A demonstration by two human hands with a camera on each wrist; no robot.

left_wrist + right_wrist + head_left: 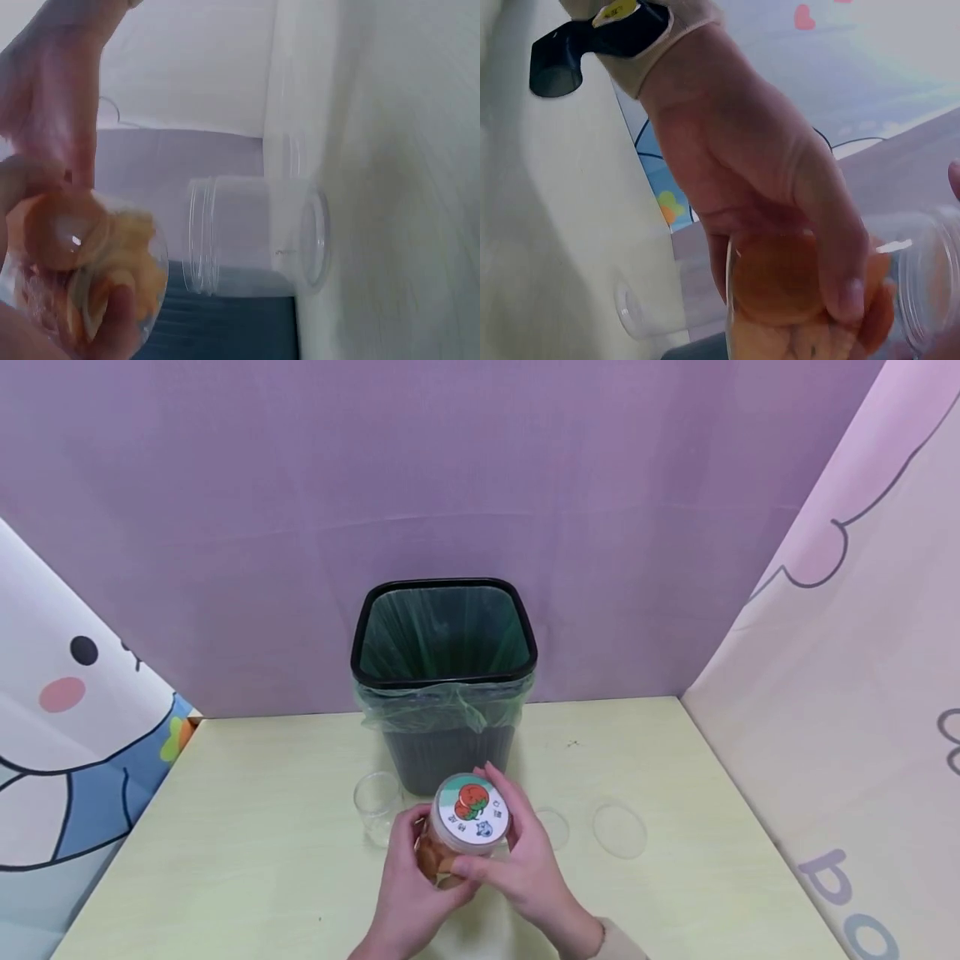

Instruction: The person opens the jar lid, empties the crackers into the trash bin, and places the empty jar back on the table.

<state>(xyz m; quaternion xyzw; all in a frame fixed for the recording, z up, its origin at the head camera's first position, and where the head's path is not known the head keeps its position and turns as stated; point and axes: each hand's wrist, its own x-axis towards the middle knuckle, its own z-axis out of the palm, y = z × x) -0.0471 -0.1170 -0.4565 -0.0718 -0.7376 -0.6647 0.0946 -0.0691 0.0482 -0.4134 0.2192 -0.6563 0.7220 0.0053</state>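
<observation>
Both hands hold a clear jar (429,857) above the table, in front of the bin. Its round printed lid (472,810) shows red fruits on white and green, and is on the jar. Orange-brown pieces (67,229) fill much of the jar; their exact kind is unclear. My left hand (420,893) grips the jar's body from the left. From the right, my right hand (528,864) curls round it near the lid, thumb across the front. A second clear jar (247,232), without contents, stands on the table just beyond the left hand.
A black bin (450,752) with a green liner (450,627) stands behind the hands at the table's back. Two thin clear round pieces, one smaller (557,828) and one larger (619,829), lie to the right. Printed cloths flank the table (247,843).
</observation>
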